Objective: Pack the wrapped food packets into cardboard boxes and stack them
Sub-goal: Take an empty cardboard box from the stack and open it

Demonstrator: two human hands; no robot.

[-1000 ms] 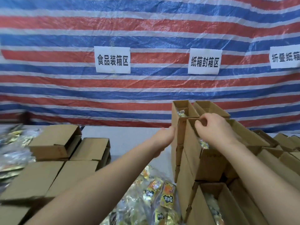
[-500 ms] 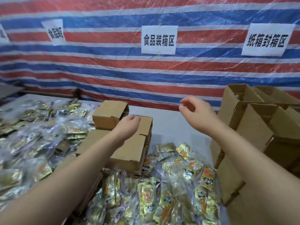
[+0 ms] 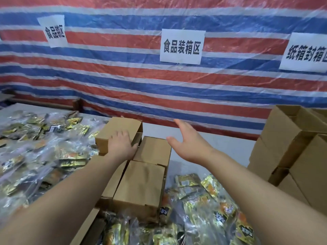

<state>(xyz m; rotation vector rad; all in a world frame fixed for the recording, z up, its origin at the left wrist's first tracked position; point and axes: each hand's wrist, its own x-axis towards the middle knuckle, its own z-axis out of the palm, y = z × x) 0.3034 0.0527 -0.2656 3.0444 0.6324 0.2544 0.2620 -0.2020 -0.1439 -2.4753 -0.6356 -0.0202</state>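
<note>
Several flat brown cardboard boxes lie in a cluster mid-table. My left hand (image 3: 122, 145) rests on top of the far box (image 3: 120, 127), fingers laid over its lid and thumb at its open right side. My right hand (image 3: 185, 140) hovers to the right of that box with fingers spread, holding nothing. Another box (image 3: 154, 149) lies just below it, and a nearer box (image 3: 141, 188) sits between my forearms. Wrapped food packets (image 3: 44, 147) in clear bags cover the table's left. More packets (image 3: 203, 200) lie in front on the right.
A stack of upright open boxes (image 3: 283, 138) stands at the right edge. Bare grey table (image 3: 221, 147) shows between it and the flat boxes. A red, white and blue striped tarp (image 3: 123, 85) with paper signs closes off the back.
The view has swung left, away from the box stack. My left hand has moved forward and landed on the far box. My right hand has gone from loosely curled to spread.
</note>
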